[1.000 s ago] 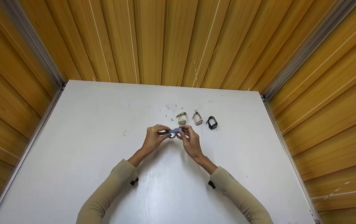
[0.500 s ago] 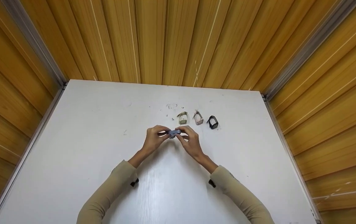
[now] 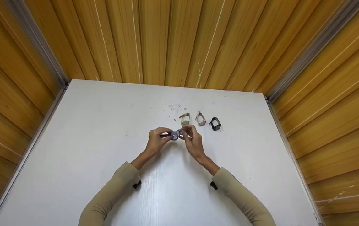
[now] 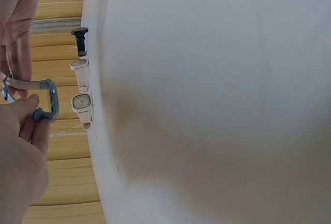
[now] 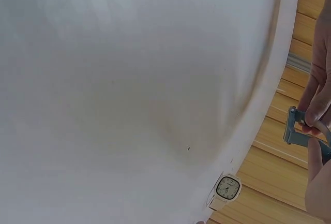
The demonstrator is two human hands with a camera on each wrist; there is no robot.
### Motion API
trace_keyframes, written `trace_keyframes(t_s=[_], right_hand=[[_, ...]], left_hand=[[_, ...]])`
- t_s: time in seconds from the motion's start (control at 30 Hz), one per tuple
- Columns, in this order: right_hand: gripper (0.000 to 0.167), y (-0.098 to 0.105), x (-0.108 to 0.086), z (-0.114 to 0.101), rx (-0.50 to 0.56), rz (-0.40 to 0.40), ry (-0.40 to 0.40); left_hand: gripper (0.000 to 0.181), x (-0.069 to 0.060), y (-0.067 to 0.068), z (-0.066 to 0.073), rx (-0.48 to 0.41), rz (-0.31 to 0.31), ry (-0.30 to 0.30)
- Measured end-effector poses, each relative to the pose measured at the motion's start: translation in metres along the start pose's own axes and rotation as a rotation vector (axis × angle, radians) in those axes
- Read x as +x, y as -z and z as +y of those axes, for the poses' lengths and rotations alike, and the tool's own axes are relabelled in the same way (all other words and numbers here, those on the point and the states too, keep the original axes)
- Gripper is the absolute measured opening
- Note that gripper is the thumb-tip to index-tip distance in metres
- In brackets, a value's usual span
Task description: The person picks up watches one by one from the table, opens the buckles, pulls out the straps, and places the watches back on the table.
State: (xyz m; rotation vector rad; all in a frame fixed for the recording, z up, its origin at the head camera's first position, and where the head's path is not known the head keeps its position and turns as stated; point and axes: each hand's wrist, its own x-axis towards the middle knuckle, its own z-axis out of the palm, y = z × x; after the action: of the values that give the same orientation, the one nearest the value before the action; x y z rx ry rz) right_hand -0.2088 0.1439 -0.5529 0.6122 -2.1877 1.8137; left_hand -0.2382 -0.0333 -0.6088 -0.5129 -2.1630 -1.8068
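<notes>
Both hands hold a blue-grey wristwatch (image 3: 175,135) above the white table. My left hand (image 3: 155,141) pinches it from the left with thumb and fingers. From the right, my right hand (image 3: 193,143) pinches its strap between thumb and fingers. In the left wrist view the watch case (image 4: 53,100) stands edge-on, with the strap looping back towards the fingers. The right wrist view shows the wristwatch (image 5: 290,125) at the right edge. Fingers hide part of the strap, and the dial cannot be read.
Beyond the hands, on the white table (image 3: 104,110), a pale green watch (image 3: 185,119), a pink watch (image 3: 200,119) and a black watch (image 3: 215,124) stand in a row. Small dark marks dot the tabletop near them. Wood-patterned walls (image 3: 154,40) enclose the back and sides.
The blue-grey watch has turned slightly between the hands. My right fingers have shifted their hold along the strap on the right side. My left hand stays nearly in place.
</notes>
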Motion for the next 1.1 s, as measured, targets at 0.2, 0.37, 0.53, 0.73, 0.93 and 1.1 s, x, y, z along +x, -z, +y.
trace_keyframes(t_s=[0.2,0.37,0.53,0.73,0.93,1.1], right_hand=[[0.023,0.003,0.001,0.0,0.016,0.009,-0.043],[0.029,0.007,0.004,0.0,0.067,0.0,-0.113],[0.036,0.01,0.004,0.02,0.083,-0.013,-0.196],[0.044,0.013,0.005,0.035,0.076,-0.035,-0.317],[0.053,0.017,0.006,0.037,0.214,-0.129,-0.465],[0.048,0.018,0.007,0.037,0.304,-0.123,-0.472]], left_hand=[[0.015,0.002,0.0,0.005,0.008,-0.005,0.013],[0.015,0.003,0.0,0.007,0.002,0.009,0.014],[0.016,0.002,-0.003,0.008,-0.032,0.022,0.006],[0.017,0.001,-0.005,0.008,-0.081,0.05,0.01],[0.018,0.003,0.001,0.023,-0.085,0.058,0.071],[0.02,0.004,0.001,0.011,-0.094,0.058,0.11]])
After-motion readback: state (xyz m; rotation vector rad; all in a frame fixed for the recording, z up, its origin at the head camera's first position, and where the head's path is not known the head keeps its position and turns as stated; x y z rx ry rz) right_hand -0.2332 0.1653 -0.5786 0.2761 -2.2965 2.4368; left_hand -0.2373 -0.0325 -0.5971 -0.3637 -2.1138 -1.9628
